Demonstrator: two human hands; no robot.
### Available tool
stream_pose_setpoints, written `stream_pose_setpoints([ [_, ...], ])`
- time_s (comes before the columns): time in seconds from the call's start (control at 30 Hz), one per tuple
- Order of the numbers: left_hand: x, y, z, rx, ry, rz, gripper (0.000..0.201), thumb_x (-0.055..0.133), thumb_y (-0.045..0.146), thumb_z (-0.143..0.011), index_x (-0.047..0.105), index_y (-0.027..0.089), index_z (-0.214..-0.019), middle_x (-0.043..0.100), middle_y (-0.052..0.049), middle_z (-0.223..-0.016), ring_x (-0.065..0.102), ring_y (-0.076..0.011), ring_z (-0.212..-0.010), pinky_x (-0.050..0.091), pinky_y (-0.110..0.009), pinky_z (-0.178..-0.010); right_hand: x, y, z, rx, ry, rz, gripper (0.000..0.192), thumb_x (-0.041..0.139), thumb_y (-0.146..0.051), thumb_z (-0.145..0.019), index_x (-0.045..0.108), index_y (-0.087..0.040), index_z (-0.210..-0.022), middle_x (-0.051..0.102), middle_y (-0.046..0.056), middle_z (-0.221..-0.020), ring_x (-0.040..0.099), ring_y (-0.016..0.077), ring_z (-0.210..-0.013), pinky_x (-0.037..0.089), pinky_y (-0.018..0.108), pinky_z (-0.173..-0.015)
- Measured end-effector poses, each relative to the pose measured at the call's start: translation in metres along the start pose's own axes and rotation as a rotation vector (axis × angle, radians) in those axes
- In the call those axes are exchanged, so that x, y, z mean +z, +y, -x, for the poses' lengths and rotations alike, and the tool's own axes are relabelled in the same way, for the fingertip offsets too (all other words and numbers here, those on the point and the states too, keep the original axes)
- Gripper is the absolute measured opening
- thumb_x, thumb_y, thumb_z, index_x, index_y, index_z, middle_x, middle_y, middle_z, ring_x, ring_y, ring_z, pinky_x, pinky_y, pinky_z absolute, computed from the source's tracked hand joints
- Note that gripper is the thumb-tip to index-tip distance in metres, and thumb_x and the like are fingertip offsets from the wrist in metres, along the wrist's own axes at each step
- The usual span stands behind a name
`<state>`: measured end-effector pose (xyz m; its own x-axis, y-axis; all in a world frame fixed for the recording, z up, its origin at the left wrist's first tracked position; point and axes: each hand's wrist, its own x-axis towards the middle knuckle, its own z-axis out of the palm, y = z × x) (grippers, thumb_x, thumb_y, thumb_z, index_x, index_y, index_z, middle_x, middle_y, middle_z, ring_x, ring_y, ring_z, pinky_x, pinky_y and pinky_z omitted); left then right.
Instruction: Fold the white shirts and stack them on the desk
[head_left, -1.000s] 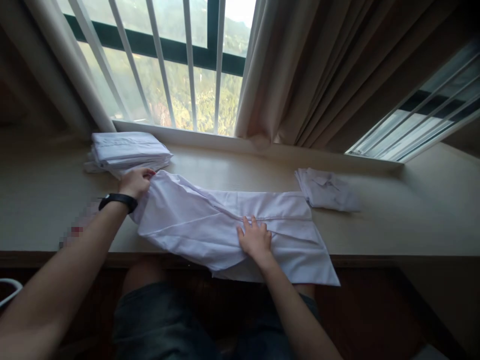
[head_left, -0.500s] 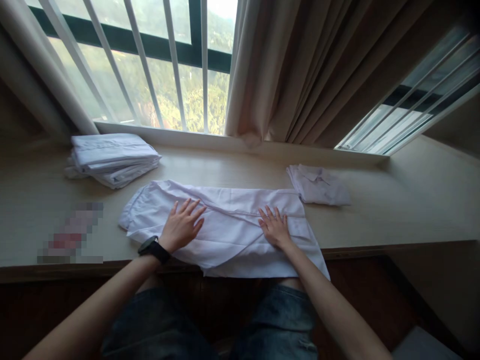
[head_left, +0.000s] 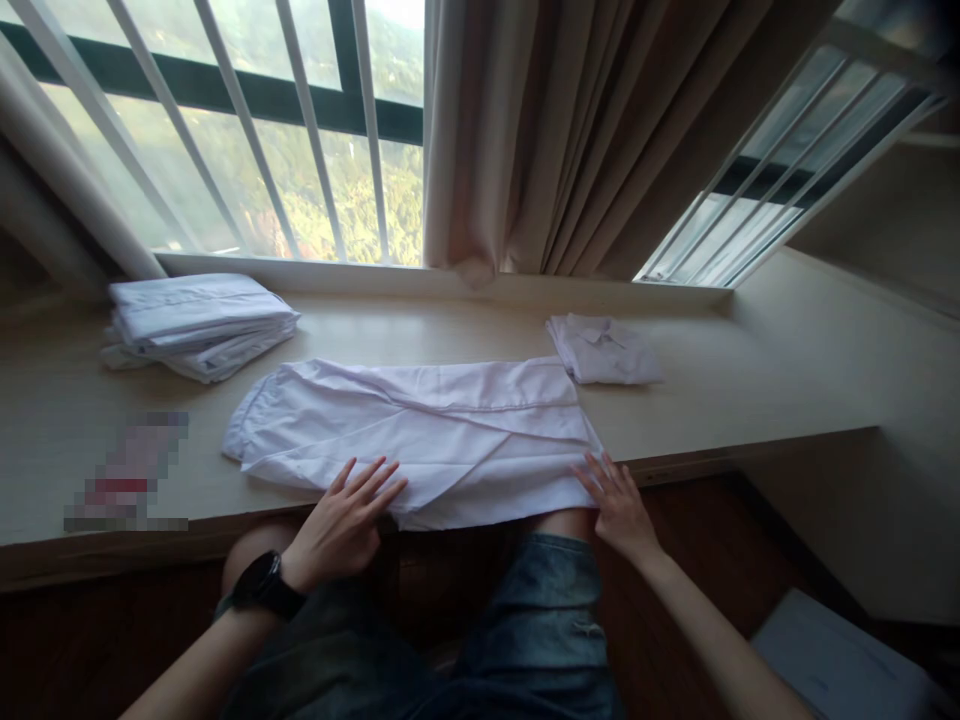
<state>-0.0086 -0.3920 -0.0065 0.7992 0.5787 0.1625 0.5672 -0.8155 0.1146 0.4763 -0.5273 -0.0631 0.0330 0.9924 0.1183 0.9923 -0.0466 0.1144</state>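
A white garment lies folded lengthwise on the pale ledge, with creases across it and its near edge hanging over the front. Its gathered end points left. My left hand, fingers spread, is at the garment's near edge left of the middle; the fingertips overlap the cloth. At the near right corner is my right hand, its fingers apart and their tips at the cloth's edge. Neither hand grips anything. Whether the fingertips press on the fabric, I cannot tell.
A stack of folded white clothes stands at the back left. One folded white shirt with a collar lies at the back right. A blurred-out pinkish item is at the left. Behind are a barred window and curtains.
Both hands have drawn back from the middle of the garment toward its near edge, the right one also outward to the corner. The camera view has shifted slightly to the right.
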Motion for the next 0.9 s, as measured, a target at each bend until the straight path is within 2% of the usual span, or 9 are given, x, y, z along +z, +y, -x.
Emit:
stream_pose_setpoints([
  [0.13, 0.016, 0.004, 0.008, 0.001, 0.002, -0.093, 0.078, 0.046, 0.003, -0.082, 0.041, 0.034, -0.153, 0.041, -0.005, -0.158, 0.033, -0.0278, -0.148, 0.015, -0.054, -0.123, 0.014, 0.016, 0.026, 0.06, 0.001, 0.006, 0.088, 0.042, -0.001, -0.074, 0.038, -0.038, -0.154, 0.018, -0.008, -0.164, 0.007, 0.0223, -0.155, 0.014, 0.055, -0.126],
  [0.2, 0.022, 0.004, 0.002, -0.02, 0.036, -0.13, 0.07, 0.046, 0.006, -0.086, 0.043, 0.031, -0.152, 0.044, -0.008, -0.156, 0.038, -0.0296, -0.145, 0.02, -0.055, -0.121, 0.02, 0.023, 0.023, 0.078, 0.095, -0.061, 0.079, 0.04, -0.003, -0.078, 0.045, -0.032, -0.151, 0.027, -0.003, -0.163, 0.018, 0.023, -0.154, 0.021, 0.053, -0.125],
  [0.3, 0.023, 0.004, -0.008, -0.023, 0.077, -0.172, 0.063, 0.049, 0.009, -0.089, 0.048, 0.027, -0.149, 0.047, -0.011, -0.153, 0.042, -0.0321, -0.142, 0.027, -0.054, -0.119, 0.027, 0.036, 0.012, 0.028, 0.255, -0.225, 0.064, 0.041, -0.005, -0.081, 0.06, -0.026, -0.138, 0.051, 0.002, -0.15, 0.039, 0.0242, -0.145, 0.035, 0.05, -0.119],
  [0.4, 0.022, 0.001, -0.012, 0.002, 0.084, -0.19, 0.062, 0.048, 0.007, -0.088, 0.05, 0.027, -0.147, 0.049, -0.01, -0.152, 0.047, -0.0303, -0.138, 0.035, -0.048, -0.114, 0.025, 0.048, 0.003, 0.01, 0.341, -0.412, 0.054, 0.044, -0.007, -0.08, 0.07, -0.025, -0.123, 0.067, 0.004, -0.131, 0.056, 0.0239, -0.129, 0.045, 0.047, -0.111],
  [0.53, 0.023, -0.014, -0.007, 0.0, 0.084, -0.168, 0.063, 0.045, 0.004, -0.088, 0.051, 0.031, -0.145, 0.051, -0.008, -0.151, 0.05, -0.0272, -0.136, 0.04, -0.044, -0.109, 0.008, 0.064, -0.01, 0.153, 0.368, -0.613, 0.037, 0.05, -0.019, -0.082, 0.076, -0.023, -0.108, 0.073, 0.007, -0.115, 0.066, 0.0244, -0.11, 0.051, 0.042, -0.101],
  [0.63, 0.018, -0.03, -0.007, -0.015, 0.057, -0.04, 0.058, 0.047, 0.009, -0.086, 0.058, 0.03, -0.139, 0.057, -0.006, -0.146, 0.052, -0.0264, -0.134, 0.042, -0.043, -0.108, -0.009, 0.08, -0.031, 0.287, 0.313, -0.74, 0.027, 0.059, -0.032, -0.082, 0.077, -0.021, -0.099, 0.075, 0.007, -0.1, 0.069, 0.0245, -0.093, 0.054, 0.038, -0.088],
  [0.73, 0.003, -0.045, -0.021, -0.121, -0.005, 0.201, 0.046, 0.047, 0.023, -0.087, 0.065, 0.026, -0.129, 0.065, -0.006, -0.135, 0.06, -0.0254, -0.123, 0.046, -0.037, -0.103, -0.021, 0.096, -0.067, 0.408, 0.322, -0.88, 0.038, 0.071, -0.051, -0.075, 0.076, -0.017, -0.092, 0.075, 0.007, -0.085, 0.067, 0.0231, -0.079, 0.053, 0.034, -0.076],
  [0.8, -0.01, -0.055, -0.039, -0.25, -0.085, 0.365, 0.04, 0.044, 0.038, -0.091, 0.07, 0.023, -0.117, 0.072, -0.006, -0.119, 0.066, -0.0252, -0.107, 0.049, -0.033, -0.094, -0.02, 0.102, -0.095, 0.456, 0.353, -0.962, 0.05, 0.073, -0.061, -0.071, 0.074, -0.014, -0.087, 0.073, 0.007, -0.081, 0.065, 0.0217, -0.075, 0.051, 0.032, -0.073],
  [0.9, -0.027, -0.07, -0.067, -0.396, -0.223, 0.509, 0.05, 0.041, 0.06, -0.09, 0.07, 0.02, -0.094, 0.073, -0.003, -0.091, 0.064, -0.0231, -0.085, 0.047, -0.029, -0.077, -0.004, 0.098, -0.132, 0.513, 0.329, -0.943, 0.057, 0.069, -0.07, -0.068, 0.069, -0.014, -0.077, 0.07, 0.007, -0.075, 0.061, 0.0199, -0.07, 0.048, 0.03, -0.068],
])
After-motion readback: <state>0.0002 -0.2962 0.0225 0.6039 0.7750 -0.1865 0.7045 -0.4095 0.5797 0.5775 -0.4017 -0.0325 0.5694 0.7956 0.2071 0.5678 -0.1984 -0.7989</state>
